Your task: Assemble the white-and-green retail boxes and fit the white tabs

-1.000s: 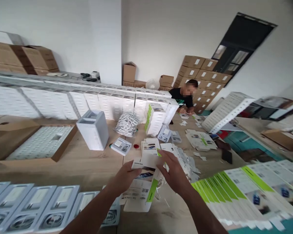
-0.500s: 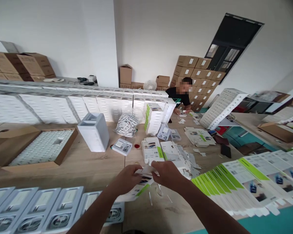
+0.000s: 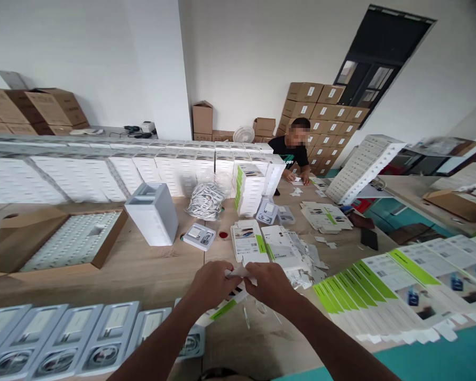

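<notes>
The head-worn camera looks forward and down past the bare left hand (image 3: pixel 211 284) and bare right hand (image 3: pixel 272 286), near at six o'clock, across the brown wood-grain table (image 3: pixel 162 275) toward the white wall (image 3: pixel 238 53) at twelve.

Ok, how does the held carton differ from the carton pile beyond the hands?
The held carton is in the left hand and right hand; the carton pile rests on the table. The held carton is largely hidden; the carton pile's printed top mostly shows. Both show white and green.
</notes>
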Action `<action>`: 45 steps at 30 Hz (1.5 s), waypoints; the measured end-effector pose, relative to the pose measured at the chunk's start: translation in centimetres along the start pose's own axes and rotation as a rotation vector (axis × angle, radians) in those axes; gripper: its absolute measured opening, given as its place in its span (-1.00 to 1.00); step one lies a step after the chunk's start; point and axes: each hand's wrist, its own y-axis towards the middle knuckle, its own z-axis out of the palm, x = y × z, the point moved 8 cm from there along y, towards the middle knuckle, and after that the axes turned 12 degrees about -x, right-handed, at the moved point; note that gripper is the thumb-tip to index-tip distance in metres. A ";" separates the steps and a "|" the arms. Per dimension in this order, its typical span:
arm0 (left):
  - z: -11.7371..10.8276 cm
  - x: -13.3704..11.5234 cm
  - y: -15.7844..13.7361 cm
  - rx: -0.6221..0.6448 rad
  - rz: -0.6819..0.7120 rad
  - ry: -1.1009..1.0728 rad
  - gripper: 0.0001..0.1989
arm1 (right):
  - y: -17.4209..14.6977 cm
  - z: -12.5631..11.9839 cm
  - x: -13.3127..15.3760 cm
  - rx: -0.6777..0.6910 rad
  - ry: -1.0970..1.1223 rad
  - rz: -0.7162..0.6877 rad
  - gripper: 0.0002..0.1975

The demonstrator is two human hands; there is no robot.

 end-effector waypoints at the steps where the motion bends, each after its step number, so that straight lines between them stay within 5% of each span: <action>1: 0.0 0.0 0.1 -0.007 0.016 0.027 -0.75 | -0.2 -0.1 -0.2 0.026 0.112 0.016 -0.88; 6: -0.1 -0.9 -0.2 0.025 0.229 0.078 -0.71 | -1.8 0.9 -0.6 0.411 0.952 0.197 -0.69; 9: 0.2 -1.2 -0.6 0.073 0.312 0.066 -0.69 | -2.5 2.0 -0.8 0.513 1.157 0.289 -0.67; 13: 1.3 -0.9 -1.1 0.124 0.348 0.110 -0.69 | -3.0 3.6 -0.8 0.512 0.993 0.250 -0.77; 19: 2.6 0.5 -1.7 0.157 0.305 0.109 -0.75 | -2.8 2.9 0.2 0.329 0.801 0.063 -0.73; 25: 3.0 2.2 -1.9 0.181 0.144 -0.006 -0.80 | -4.3 5.6 -0.8 0.366 0.939 0.205 -0.78; 29: 3.0 3.9 -1.3 0.107 -0.062 -0.125 -0.77 | -4.1 5.4 -1.8 0.237 0.987 0.258 -0.70; 33: 3.7 4.5 -0.7 0.093 -0.171 -0.171 -0.76 | -3.1 4.7 -1.9 0.146 0.690 0.161 -0.80; 38: 3.8 3.7 0.1 0.162 -0.114 -0.106 -0.79 | -2.1 4.2 -1.6 0.053 0.223 0.071 -0.80; 45: 2.6 1.5 0.3 0.182 0.068 0.246 -0.86 | -3.1 4.8 -1.0 0.014 0.548 0.164 -0.85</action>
